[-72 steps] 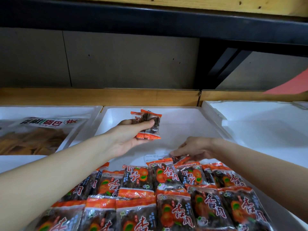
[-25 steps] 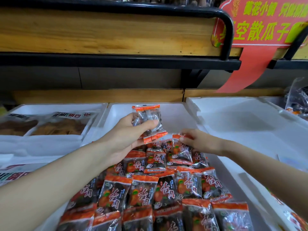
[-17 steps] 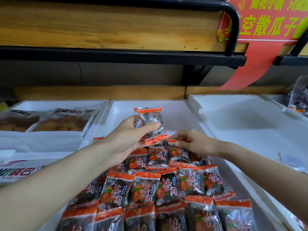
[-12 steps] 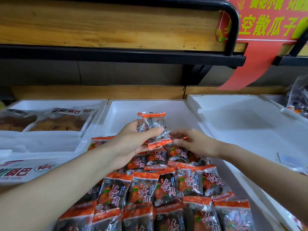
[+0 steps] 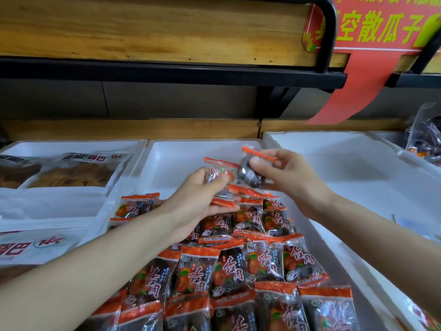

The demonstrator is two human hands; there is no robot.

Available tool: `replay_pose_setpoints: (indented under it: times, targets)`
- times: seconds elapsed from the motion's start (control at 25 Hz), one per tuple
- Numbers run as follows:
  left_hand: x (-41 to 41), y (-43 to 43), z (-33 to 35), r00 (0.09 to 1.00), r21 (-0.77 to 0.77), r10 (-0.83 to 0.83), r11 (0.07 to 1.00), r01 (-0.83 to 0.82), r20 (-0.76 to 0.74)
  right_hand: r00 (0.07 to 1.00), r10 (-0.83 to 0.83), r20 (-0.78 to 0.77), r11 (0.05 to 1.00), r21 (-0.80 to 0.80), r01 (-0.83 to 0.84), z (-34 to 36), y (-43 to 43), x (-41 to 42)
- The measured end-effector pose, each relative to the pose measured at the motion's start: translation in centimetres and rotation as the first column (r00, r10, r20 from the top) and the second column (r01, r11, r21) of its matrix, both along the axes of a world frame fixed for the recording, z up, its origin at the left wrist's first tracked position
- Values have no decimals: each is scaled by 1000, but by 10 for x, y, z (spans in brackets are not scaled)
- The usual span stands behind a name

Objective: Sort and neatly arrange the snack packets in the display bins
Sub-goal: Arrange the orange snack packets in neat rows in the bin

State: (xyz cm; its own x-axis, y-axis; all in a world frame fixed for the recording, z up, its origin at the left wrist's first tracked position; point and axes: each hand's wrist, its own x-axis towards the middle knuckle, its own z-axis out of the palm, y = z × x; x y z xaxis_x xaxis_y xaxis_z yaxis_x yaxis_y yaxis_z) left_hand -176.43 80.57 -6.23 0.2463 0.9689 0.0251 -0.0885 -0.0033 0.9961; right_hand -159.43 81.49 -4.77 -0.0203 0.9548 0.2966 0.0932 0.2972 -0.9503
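Rows of small orange-and-black snack packets (image 5: 229, 266) fill the near part of the middle white bin (image 5: 171, 158). My left hand (image 5: 198, 204) grips a small stack of the same packets (image 5: 219, 180) above the rows. To its right, my right hand (image 5: 286, 177) pinches one more packet (image 5: 250, 173), lifted clear of the rows and tilted. The two held packets are close together but apart. The far part of the middle bin is bare white.
The left bin (image 5: 71, 146) holds large clear bags of yellow crisps (image 5: 78, 173). The right bin (image 5: 358, 168) is mostly bare white. A wooden shelf with a black rail (image 5: 167, 70) hangs overhead, with a red sign (image 5: 377, 32). Dark bagged snacks (image 5: 427, 139) sit at far right.
My right hand has lifted one packet off the rows and raised it beside the stack in my left hand. My left hand has stayed in roughly the same place.
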Motion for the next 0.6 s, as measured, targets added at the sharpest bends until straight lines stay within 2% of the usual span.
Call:
replay_pose_setpoints:
  times: [0.08, 0.2, 0.28, 0.36, 0.4, 0.48, 0.52, 0.6]
  targets:
    - [-3, 2, 0, 996, -25, 57, 998, -55, 67, 992, -105, -75, 993, 54, 109, 1, 6, 7]
    - [-3, 0, 0, 987, -94, 79, 993, -66, 141, 966, -245, 88, 938, 272, 213, -5, 6, 6]
    - [1, -5, 4, 958, -194, 46, 981, 10, 284, 967, -164, 195, 896, 440, 63, -12, -3, -1]
    - [3, -10, 9, 900, -223, -3, 969, 110, 436, 918, -119, 378, 825, 553, -121, -21, -9, -2]
    - [3, -12, 10, 897, -193, -30, 973, 127, 441, 876, -127, 464, 791, 581, -193, -24, -11, -1]
    - [3, -14, 9, 928, -122, -36, 989, 87, 372, 835, -55, 547, 788, 538, -300, -26, -13, 3]
    - [3, -14, 7, 939, -100, -17, 994, 55, 343, 848, 5, 529, 803, 503, -318, -26, -16, 4]
    - [0, -14, 3, 956, -72, 4, 997, 18, 294, 923, 71, 379, 860, 444, -249, -23, -21, 5]
